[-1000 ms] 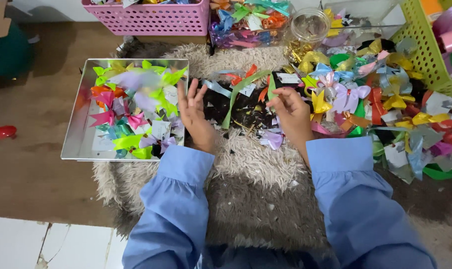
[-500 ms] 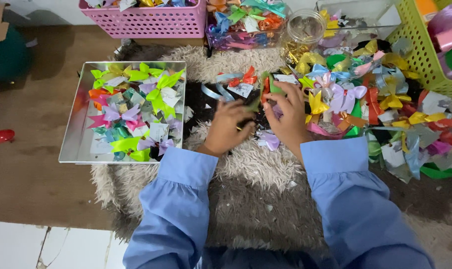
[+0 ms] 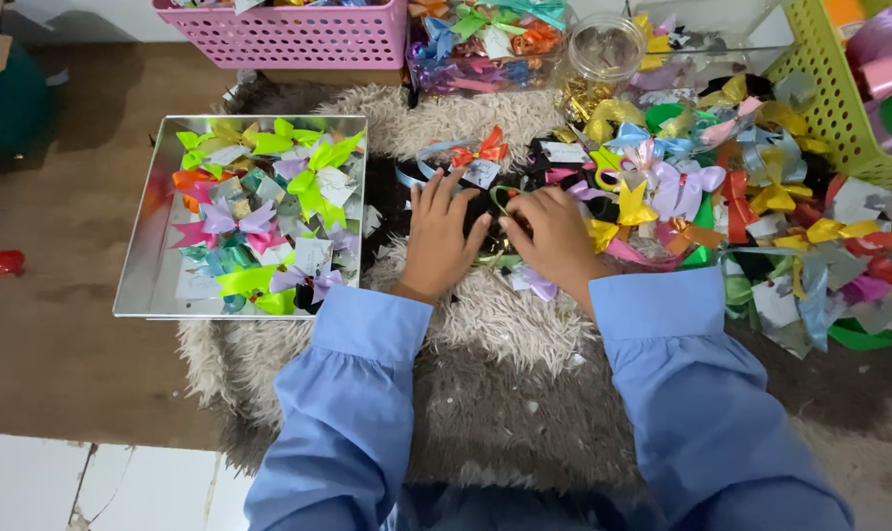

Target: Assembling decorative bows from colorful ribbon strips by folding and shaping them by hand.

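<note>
Down on the shaggy grey rug (image 3: 505,413), both hands met over a dark patch between the bows. Her left hand (image 3: 441,241) lay flat, fingers spread wide, fingertips just below an orange ribbon bow (image 3: 480,152). Her right hand (image 3: 554,236) curled close, fingers pinching a thin green ribbon (image 3: 502,200). A shiny metal tray (image 3: 151,265) of bows sat to the left; a heap of loose bows (image 3: 741,206) lay right.

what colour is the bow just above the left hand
Orange-red, the bow lies just past the left hand; head view shows it.
</note>
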